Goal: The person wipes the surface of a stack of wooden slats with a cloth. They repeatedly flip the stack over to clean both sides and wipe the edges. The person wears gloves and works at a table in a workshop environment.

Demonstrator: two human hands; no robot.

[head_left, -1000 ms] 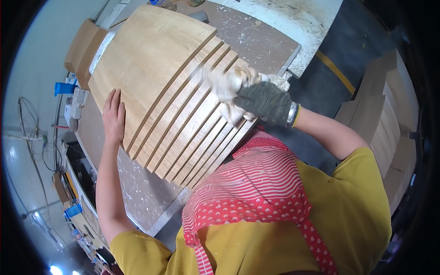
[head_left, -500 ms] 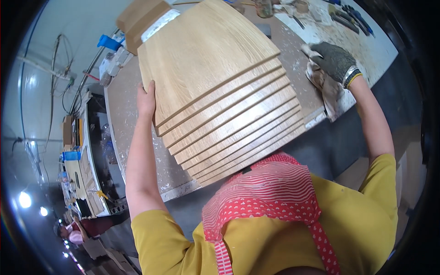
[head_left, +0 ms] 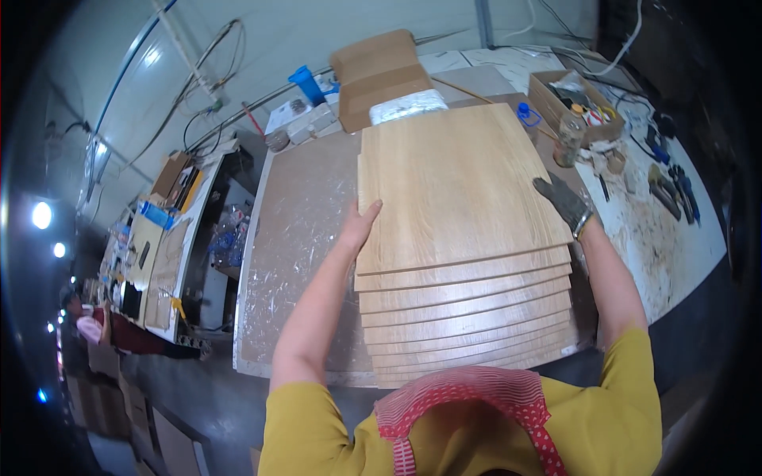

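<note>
A stack of light wood-grain boards [head_left: 468,305] lies on the table in front of me, their near edges fanned out like steps. The top board [head_left: 460,186] sits between my two hands. My bare left hand [head_left: 359,224] grips its left edge, thumb lying on the face and the other fingers mostly hidden at the side. At the right edge my right hand [head_left: 563,206], in a dark work glove, holds the same board with its fingers over the rim; its palm side cannot be seen.
Behind the stack stand an open cardboard box [head_left: 381,71] and a silvery wrapped pack [head_left: 409,106]. A glass jar [head_left: 568,136], a carton of odds and ends [head_left: 548,91] and pliers [head_left: 665,190] lie at right. Far left, a person [head_left: 119,329] stands by another bench [head_left: 163,274].
My right hand has left the rag at the table's right side and come to the board's right edge. The view has swung, and the boards now sit straighter before me.
</note>
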